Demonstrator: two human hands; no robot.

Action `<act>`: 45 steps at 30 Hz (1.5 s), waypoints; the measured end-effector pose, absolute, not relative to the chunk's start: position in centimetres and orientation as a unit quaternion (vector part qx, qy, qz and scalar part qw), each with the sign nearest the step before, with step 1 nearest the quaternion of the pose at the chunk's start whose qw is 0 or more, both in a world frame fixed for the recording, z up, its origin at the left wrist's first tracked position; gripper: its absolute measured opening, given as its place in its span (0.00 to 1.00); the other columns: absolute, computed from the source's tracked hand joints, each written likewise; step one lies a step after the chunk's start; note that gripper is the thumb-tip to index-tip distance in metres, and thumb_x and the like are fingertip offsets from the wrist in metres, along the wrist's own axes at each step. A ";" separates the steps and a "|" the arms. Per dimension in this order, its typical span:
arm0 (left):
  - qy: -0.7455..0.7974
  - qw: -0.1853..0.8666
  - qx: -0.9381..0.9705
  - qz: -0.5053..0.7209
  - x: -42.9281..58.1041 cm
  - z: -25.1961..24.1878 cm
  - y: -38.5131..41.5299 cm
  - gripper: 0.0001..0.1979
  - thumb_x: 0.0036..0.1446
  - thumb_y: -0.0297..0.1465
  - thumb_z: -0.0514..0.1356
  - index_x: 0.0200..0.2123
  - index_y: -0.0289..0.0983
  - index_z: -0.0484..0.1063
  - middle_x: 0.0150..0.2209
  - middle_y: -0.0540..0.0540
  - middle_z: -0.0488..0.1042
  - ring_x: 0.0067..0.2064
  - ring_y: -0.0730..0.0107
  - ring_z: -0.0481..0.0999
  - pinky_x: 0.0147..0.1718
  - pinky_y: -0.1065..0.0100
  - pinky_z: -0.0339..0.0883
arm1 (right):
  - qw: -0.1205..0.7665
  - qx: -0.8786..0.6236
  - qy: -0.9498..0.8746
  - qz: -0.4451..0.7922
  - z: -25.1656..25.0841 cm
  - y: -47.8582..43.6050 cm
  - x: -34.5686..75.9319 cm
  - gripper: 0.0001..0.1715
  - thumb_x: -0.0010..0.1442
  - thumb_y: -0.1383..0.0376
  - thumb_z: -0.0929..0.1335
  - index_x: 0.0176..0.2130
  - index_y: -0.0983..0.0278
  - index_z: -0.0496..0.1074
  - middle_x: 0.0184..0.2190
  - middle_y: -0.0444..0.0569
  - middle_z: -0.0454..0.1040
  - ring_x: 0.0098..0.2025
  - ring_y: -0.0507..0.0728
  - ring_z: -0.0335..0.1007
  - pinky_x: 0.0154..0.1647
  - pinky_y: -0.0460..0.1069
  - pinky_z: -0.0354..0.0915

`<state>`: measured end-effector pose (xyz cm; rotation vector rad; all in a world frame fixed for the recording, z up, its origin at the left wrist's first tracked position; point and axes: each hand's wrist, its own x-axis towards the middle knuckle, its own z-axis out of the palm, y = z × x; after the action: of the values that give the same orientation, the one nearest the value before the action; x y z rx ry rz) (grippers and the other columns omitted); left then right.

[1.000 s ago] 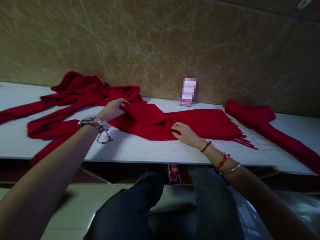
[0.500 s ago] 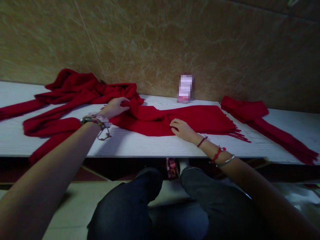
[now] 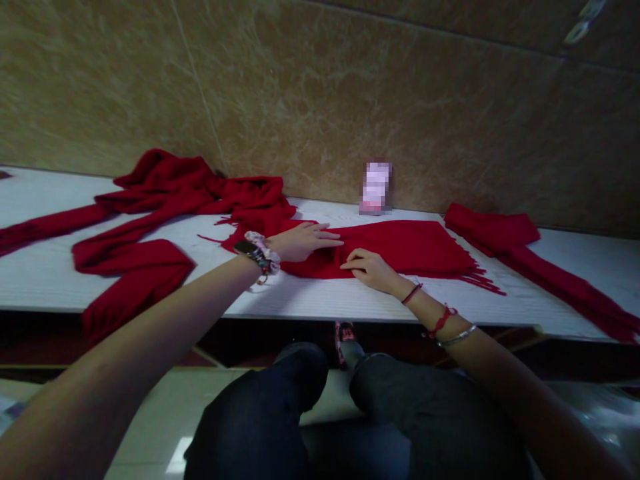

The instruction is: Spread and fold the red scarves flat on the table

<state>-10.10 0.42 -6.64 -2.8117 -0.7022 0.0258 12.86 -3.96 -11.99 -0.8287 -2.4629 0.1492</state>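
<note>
A red fringed scarf (image 3: 410, 248) lies spread lengthwise on the white bench top, its fringe toward the right. My left hand (image 3: 299, 241) rests over the scarf's left half, fingers stretched out and palm down. Close beside it, my right hand (image 3: 371, 269) has its fingers drawn together on the cloth near the front edge, at a crease; the fingertips partly hide what they pinch. Under and behind my left wrist, the scarf's left end is bunched.
More red scarves (image 3: 170, 183) lie heaped at the left, one end hanging over the front edge. Another red scarf (image 3: 517, 233) lies folded at the right. A phone-like blurred object (image 3: 376, 189) leans against the brown marbled wall (image 3: 320, 100). My knees are below the white bench top (image 3: 300, 303).
My left hand has moved right from the bunched end across the scarf, now flat with fingers extended. The raised folds there look flatter. My right hand stays at about the same spot.
</note>
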 end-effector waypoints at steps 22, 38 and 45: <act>-0.193 0.235 -0.951 0.053 -8.1 -5.8 -0.9 0.09 0.51 0.24 0.56 0.36 0.37 0.73 0.38 0.43 0.77 0.43 0.64 0.73 0.48 0.63 0.56 | 0.263 -0.337 -0.904 0.022 -12.1 -4.4 14.3 0.17 0.58 0.74 0.62 0.40 0.64 0.77 0.38 0.51 0.74 0.41 0.55 0.69 0.47 0.53 0.67; -0.306 0.266 -0.908 0.101 -10.0 -4.8 -0.6 0.11 0.53 0.28 0.55 0.40 0.33 0.72 0.38 0.39 0.76 0.40 0.59 0.75 0.40 0.62 0.58 | 0.276 -0.341 -0.898 0.036 -12.3 -4.3 14.3 0.16 0.57 0.75 0.62 0.39 0.65 0.77 0.37 0.53 0.74 0.41 0.56 0.69 0.46 0.53 0.67; -0.348 0.248 -0.900 0.079 -11.2 -3.9 -0.7 0.11 0.53 0.27 0.56 0.39 0.29 0.72 0.37 0.35 0.76 0.42 0.56 0.73 0.45 0.58 0.53 | 0.280 -0.345 -0.896 0.032 -12.3 -4.3 14.3 0.15 0.57 0.74 0.63 0.38 0.65 0.76 0.38 0.53 0.74 0.42 0.56 0.69 0.46 0.53 0.67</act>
<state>-11.21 -0.75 -3.93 -2.4543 -0.9495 0.2147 14.27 -4.34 -12.34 -0.9243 -2.4017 0.0852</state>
